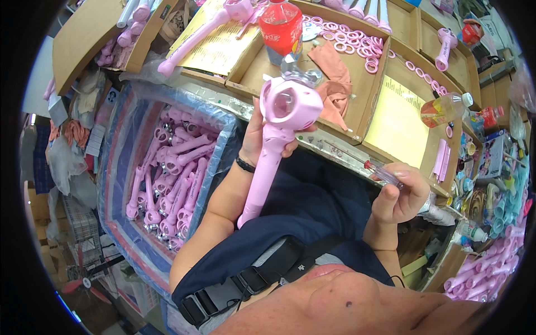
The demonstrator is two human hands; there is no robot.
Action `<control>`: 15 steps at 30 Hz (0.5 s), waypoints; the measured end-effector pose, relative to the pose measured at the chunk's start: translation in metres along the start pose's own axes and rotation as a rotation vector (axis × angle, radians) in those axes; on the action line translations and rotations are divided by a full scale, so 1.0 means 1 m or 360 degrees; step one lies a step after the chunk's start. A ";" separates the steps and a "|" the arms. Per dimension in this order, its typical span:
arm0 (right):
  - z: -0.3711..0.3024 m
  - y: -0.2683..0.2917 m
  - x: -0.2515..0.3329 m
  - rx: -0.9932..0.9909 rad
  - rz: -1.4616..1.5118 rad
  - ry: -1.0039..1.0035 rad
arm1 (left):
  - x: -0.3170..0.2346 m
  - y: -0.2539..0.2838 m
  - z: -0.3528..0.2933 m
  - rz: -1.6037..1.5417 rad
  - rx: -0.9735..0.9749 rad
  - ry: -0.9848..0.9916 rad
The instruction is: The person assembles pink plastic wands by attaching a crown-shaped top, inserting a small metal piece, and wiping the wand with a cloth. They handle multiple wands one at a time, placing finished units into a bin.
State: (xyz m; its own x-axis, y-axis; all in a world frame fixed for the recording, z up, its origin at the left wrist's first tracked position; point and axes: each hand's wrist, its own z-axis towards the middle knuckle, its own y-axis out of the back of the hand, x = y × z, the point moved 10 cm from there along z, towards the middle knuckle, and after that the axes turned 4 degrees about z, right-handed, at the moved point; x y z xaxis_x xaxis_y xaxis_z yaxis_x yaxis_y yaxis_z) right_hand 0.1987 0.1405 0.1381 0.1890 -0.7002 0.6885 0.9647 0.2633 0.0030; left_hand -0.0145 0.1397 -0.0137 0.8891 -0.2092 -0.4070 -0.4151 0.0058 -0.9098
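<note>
My left hand [254,139] is closed around the neck of a pink plastic wand-shaped piece [267,162]. Its hollow round head, with an oval opening, points up and away from me, while the long handle slants down toward my lap. A clear part sits at the top of the head. In my right hand [402,195], the fingers pinch the clear handle of a screwdriver [381,172]. Its thin shaft points left toward the pink piece without touching it. Much of my left hand's grip is hidden behind the piece.
To the left, a plastic-lined bag [120,151] holds many similar pink pieces. Cardboard trays [365,92] ahead contain pink rings [340,39], a salmon cloth [335,84] and a red-labelled bottle [281,28]. A yellow sheet [395,114] and a drink bottle [444,110] lie right. Pink tubes [486,271] fill the lower right.
</note>
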 end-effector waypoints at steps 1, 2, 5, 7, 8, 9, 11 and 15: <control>0.002 -0.003 0.001 0.0037 -0.0053 0.0009 | -0.007 0.008 -0.001 0.0186 -0.0168 -0.0063; 0.003 -0.010 0.004 0.0123 -0.0131 0.0060 | -0.014 0.014 -0.004 0.0373 -0.0327 -0.0124; 0.006 -0.030 0.007 0.0283 -0.0287 0.0187 | -0.023 0.010 -0.008 0.0747 -0.0398 -0.0187; 0.007 -0.045 0.008 0.0399 -0.0314 0.0269 | -0.023 0.009 -0.010 0.0866 -0.0438 -0.0187; 0.007 -0.051 0.008 0.0426 -0.0317 0.0315 | -0.023 0.009 -0.011 0.0900 -0.0452 -0.0188; 0.005 -0.058 0.009 0.0463 -0.0335 0.0391 | -0.023 0.008 -0.012 0.0933 -0.0466 -0.0189; 0.005 -0.065 0.009 0.0450 -0.0327 0.0463 | -0.025 0.007 -0.013 0.0962 -0.0487 -0.0205; 0.003 -0.073 0.004 0.0462 -0.0431 0.0517 | -0.027 -0.002 -0.014 0.1068 -0.0436 -0.0238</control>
State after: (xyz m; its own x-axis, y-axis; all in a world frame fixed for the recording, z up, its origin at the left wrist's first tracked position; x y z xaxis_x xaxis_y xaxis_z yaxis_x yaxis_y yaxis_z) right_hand 0.1286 0.1203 0.1426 0.0310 -0.9269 0.3741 0.9049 0.1850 0.3833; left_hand -0.0401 0.1315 0.0002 0.4359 -0.1110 -0.8931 -0.8945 -0.1625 -0.4164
